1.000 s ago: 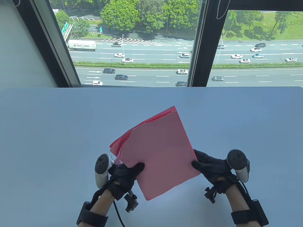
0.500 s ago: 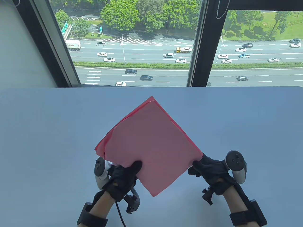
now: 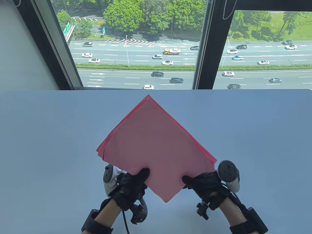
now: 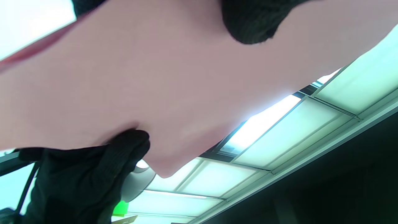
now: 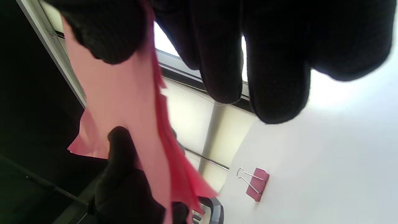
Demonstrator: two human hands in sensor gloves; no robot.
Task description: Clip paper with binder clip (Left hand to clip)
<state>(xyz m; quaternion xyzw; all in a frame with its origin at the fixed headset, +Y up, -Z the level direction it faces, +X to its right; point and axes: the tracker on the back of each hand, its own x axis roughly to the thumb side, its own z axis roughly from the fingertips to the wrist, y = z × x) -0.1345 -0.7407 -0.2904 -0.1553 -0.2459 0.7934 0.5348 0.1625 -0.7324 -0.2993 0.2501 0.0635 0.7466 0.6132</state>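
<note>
Paper, a pink stack (image 3: 156,148) held diamond-wise at lower centre, is pinched near its bottom corner by left hand (image 3: 130,185) and right hand (image 3: 207,185), hiding the pink binder clip (image 5: 256,184), which lies on the table (image 3: 48,146) only in the right wrist view.

no text can be read at this moment. the green road signs (image 3: 68,27) outside the window, near the upper left corner of the table view, are too small to make out, as are the white arrows (image 3: 97,73) painted on the grey road. the pink paper sheets (image 3: 151,146) and the pink binder clip (image 5: 256,184) carry no visible lettering.
</note>
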